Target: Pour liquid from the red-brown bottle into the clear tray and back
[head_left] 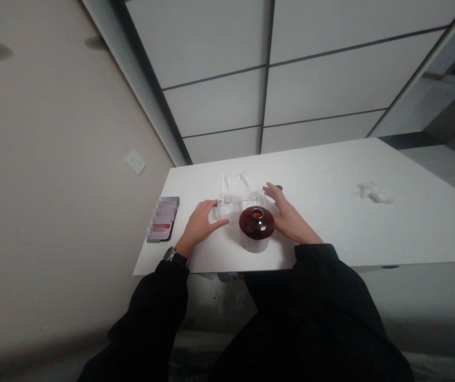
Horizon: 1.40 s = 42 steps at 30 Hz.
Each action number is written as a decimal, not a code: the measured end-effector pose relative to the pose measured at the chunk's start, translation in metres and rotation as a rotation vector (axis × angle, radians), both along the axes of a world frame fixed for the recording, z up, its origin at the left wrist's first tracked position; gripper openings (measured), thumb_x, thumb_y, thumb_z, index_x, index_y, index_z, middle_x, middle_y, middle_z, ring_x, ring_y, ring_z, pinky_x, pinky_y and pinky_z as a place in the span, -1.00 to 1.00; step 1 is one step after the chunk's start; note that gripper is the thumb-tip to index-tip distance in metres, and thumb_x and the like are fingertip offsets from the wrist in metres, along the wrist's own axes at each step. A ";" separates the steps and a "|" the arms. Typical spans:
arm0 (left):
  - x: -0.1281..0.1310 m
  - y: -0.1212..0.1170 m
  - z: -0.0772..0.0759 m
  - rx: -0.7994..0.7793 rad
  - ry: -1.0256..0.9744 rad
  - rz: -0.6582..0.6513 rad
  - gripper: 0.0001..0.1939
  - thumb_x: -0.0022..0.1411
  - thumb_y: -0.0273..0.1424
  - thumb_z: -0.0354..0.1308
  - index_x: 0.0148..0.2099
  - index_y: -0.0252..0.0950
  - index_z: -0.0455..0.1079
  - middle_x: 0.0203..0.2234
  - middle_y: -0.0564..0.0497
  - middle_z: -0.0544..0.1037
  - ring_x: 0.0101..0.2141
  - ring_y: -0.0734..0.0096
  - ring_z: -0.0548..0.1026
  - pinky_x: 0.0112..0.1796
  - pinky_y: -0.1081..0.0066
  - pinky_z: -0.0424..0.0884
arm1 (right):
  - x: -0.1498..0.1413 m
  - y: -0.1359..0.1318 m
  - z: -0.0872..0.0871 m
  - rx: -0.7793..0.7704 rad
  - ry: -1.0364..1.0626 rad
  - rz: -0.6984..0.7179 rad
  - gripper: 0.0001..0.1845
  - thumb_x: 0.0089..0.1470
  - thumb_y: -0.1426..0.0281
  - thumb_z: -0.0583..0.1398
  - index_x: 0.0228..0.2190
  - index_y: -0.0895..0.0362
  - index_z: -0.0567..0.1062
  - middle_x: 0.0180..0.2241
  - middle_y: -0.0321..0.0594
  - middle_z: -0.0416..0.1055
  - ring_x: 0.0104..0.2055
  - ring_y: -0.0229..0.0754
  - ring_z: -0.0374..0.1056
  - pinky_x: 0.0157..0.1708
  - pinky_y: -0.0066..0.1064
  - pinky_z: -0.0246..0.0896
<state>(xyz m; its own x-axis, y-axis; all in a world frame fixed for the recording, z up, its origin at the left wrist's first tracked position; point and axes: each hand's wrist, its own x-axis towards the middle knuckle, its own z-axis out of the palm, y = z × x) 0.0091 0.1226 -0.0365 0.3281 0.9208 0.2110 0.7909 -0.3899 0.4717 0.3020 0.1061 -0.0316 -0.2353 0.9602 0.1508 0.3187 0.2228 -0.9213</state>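
Observation:
A squat round bottle, dark red on top and pale below, stands upright near the table's front edge, with a ringed opening that shows orange inside. My right hand is open at its right side, the thumb side close against it; whether they touch I cannot tell. Behind the bottle lies clear plastic packaging with moulded hollows. My left hand is open, fingers and thumb apart, at the left end of this packaging. Its fingertips reach the packaging's edge. White pieces lie just beyond, too faint to name.
The white table meets a wall with a socket on the left. A phone lies at the left edge. A crumpled whitish tissue or wrapper lies to the right. Behind the table stand panelled doors. A small dark object sits behind my right hand.

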 end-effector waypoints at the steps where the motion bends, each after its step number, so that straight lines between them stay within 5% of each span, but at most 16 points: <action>1: 0.000 0.000 -0.001 0.005 0.000 -0.002 -0.44 0.28 -0.10 0.36 0.21 -0.24 0.37 0.11 -0.17 0.53 0.15 0.00 0.45 0.22 0.01 0.36 | -0.001 0.002 -0.002 -0.003 0.004 -0.004 0.17 0.05 0.11 0.39 0.46 0.04 -0.10 0.48 0.22 0.02 0.53 0.18 0.00 0.46 0.20 -0.12; 7: -0.001 0.003 -0.005 0.030 0.011 -0.001 -0.44 0.28 -0.08 0.36 0.19 -0.24 0.38 0.10 -0.15 0.54 0.13 0.02 0.45 0.20 0.04 0.38 | -0.005 0.013 -0.011 0.025 -0.037 0.014 0.08 0.02 0.19 0.39 0.42 0.12 0.06 0.37 0.25 0.25 0.42 0.25 0.23 0.44 0.16 -0.01; 12: -0.002 0.004 -0.007 0.035 0.009 -0.011 -0.43 0.29 -0.08 0.35 0.21 -0.24 0.37 0.09 -0.15 0.54 0.11 0.02 0.46 0.19 0.05 0.39 | -0.009 0.020 -0.020 0.055 0.093 -0.056 -0.17 -0.11 0.17 0.45 0.14 0.07 0.30 0.19 0.11 0.42 0.27 0.21 0.38 0.35 0.11 0.16; 16: -0.002 0.003 -0.006 0.039 -0.002 -0.013 -0.44 0.29 -0.09 0.36 0.21 -0.25 0.37 0.09 -0.16 0.54 0.12 0.02 0.46 0.19 0.05 0.39 | -0.005 0.021 -0.022 0.046 0.183 -0.131 -0.18 -0.16 0.05 0.49 0.01 -0.02 0.23 0.12 -0.02 0.41 0.21 0.13 0.39 0.26 0.08 0.29; 25: -0.003 0.003 -0.006 0.034 -0.014 -0.008 -0.42 0.28 -0.07 0.35 0.21 -0.25 0.40 0.10 -0.16 0.54 0.13 0.00 0.46 0.20 0.02 0.39 | 0.017 0.001 0.011 0.144 0.377 -0.329 -0.23 -0.16 0.15 0.53 0.00 -0.06 0.29 0.10 -0.11 0.38 0.13 0.10 0.43 0.16 0.13 0.43; 34: -0.004 0.004 -0.008 0.043 0.002 -0.010 -0.40 0.28 -0.03 0.34 0.22 -0.28 0.41 0.09 -0.19 0.55 0.12 -0.03 0.47 0.20 -0.01 0.40 | 0.036 -0.013 0.030 0.227 0.458 -0.212 -0.16 -0.08 0.14 0.51 0.21 -0.16 0.40 0.42 -0.21 0.20 0.39 0.19 0.23 0.31 0.19 0.31; 42: -0.005 0.005 -0.009 0.042 0.006 -0.019 -0.38 0.30 -0.02 0.32 0.24 -0.26 0.40 0.11 -0.18 0.54 0.13 -0.01 0.46 0.21 -0.01 0.40 | 0.035 -0.019 0.036 0.235 0.483 -0.137 -0.21 -0.23 0.10 0.59 0.00 -0.15 0.42 0.09 -0.21 0.47 0.26 0.11 0.40 0.33 0.08 0.30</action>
<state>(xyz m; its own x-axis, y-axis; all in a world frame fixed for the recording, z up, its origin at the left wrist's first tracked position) 0.0041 0.1276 -0.0456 0.3471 0.9045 0.2476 0.7857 -0.4246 0.4499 0.3372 0.0867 0.0046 0.0383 0.9047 0.4243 -0.0875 0.4261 -0.9005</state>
